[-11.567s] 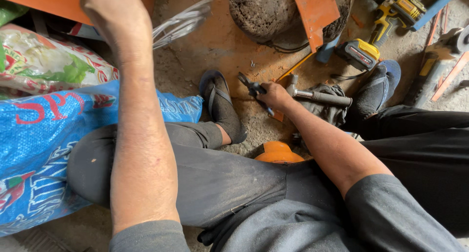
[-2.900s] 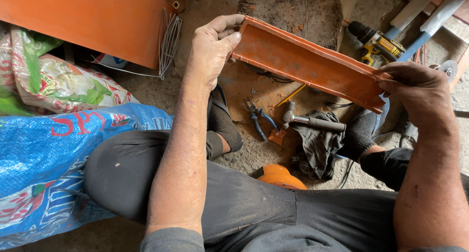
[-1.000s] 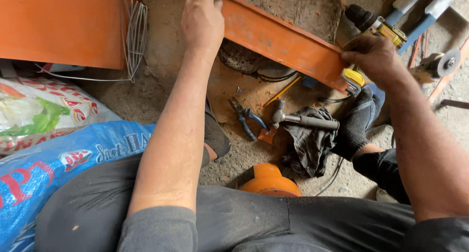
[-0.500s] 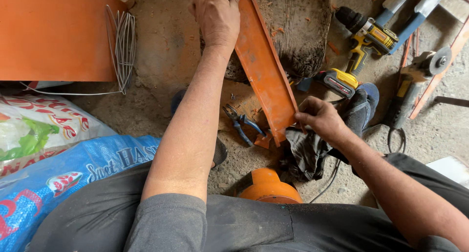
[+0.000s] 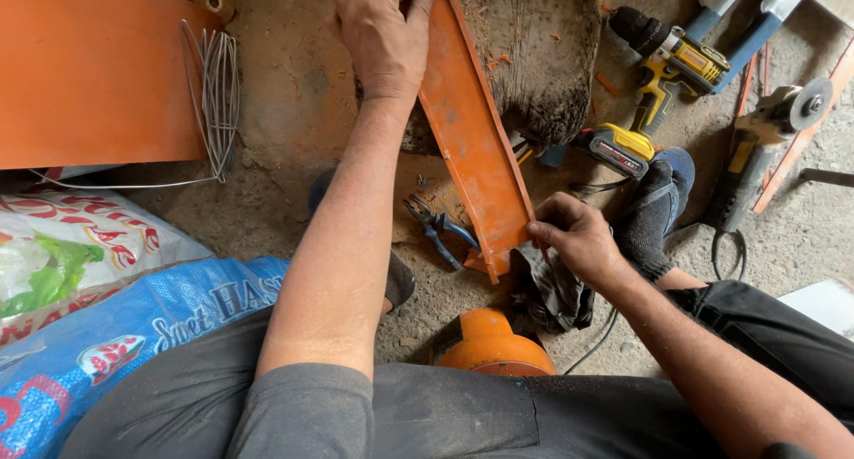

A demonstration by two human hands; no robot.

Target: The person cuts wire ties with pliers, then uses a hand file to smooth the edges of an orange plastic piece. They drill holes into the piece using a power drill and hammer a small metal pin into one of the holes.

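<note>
two hands hold one long orange metal strip (image 5: 471,139). the left hand (image 5: 382,32) has its grip closed over the far end, up near the top. the right hand (image 5: 576,237) pinches the near end by its edge, with its grip closed on it too.

half a second ago the strip already ran this way, far to near. a second ago it lay across, side to side. now it is lower and seems to rest on the dirt floor (image 5: 285,112), so i think it is being put in place.

next to the near end lie blue pliers (image 5: 440,232) and a dark rag (image 5: 551,290). a yellow drill (image 5: 663,63) and a grinder (image 5: 765,139) lie to the right. a big orange sheet (image 5: 89,68) with a wire loop (image 5: 218,94) on it lies to the left.
</note>
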